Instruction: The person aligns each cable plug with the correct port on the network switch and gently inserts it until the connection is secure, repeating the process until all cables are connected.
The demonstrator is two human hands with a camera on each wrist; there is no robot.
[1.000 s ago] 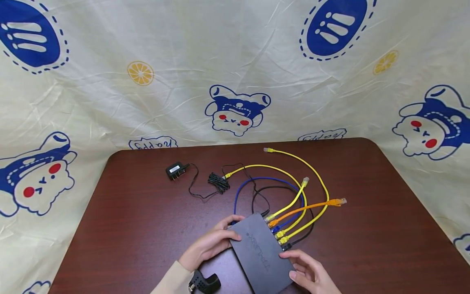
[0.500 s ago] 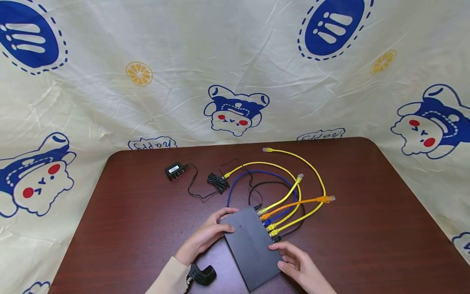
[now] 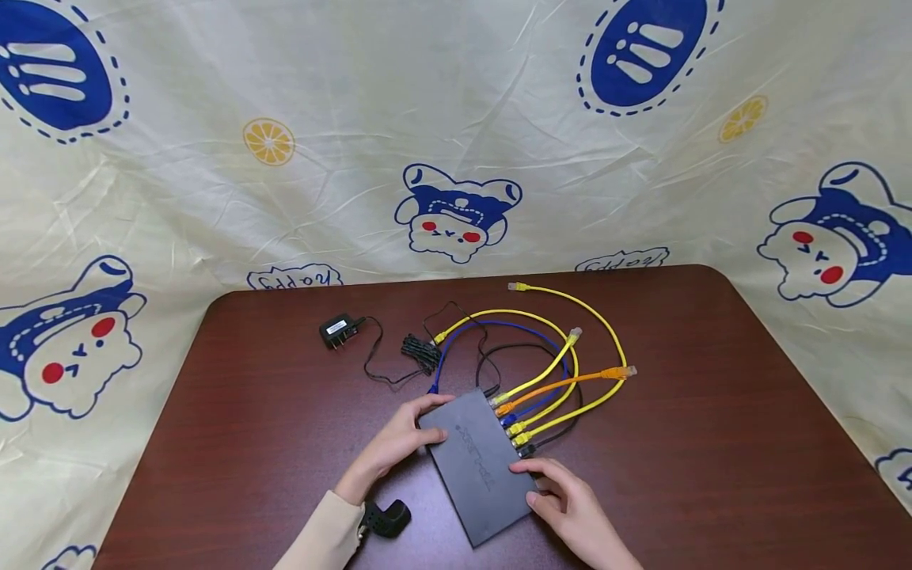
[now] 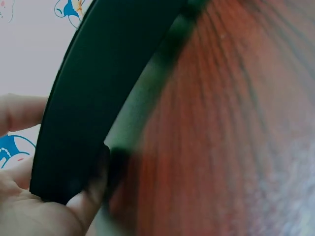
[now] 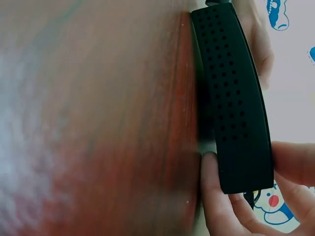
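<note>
A flat dark grey network switch [image 3: 477,479] lies tilted on the brown table in the head view. My left hand [image 3: 394,445] grips its left far corner, thumb on top and fingers at the side. On the opposite short side, my right hand [image 3: 570,507] holds the near right corner between thumb and fingers. Yellow Ethernet cables [image 3: 606,318], an orange cable [image 3: 584,378] and a blue cable [image 3: 527,324] run from the switch's far right edge. A black plug [image 3: 527,450] sits beside them. The right wrist view shows a vented side wall [image 5: 229,98].
A black power adapter [image 3: 338,330] lies farther back, its cord leading to a tied bundle [image 3: 421,352]. Loose cable ends spread across the table [image 3: 712,443]. A printed white cloth [image 3: 356,214] hangs behind the table's far edge.
Both hands have slid the switch away from the person and to the left. The attached cables have shifted along with it; the power adapter stays where it was.
</note>
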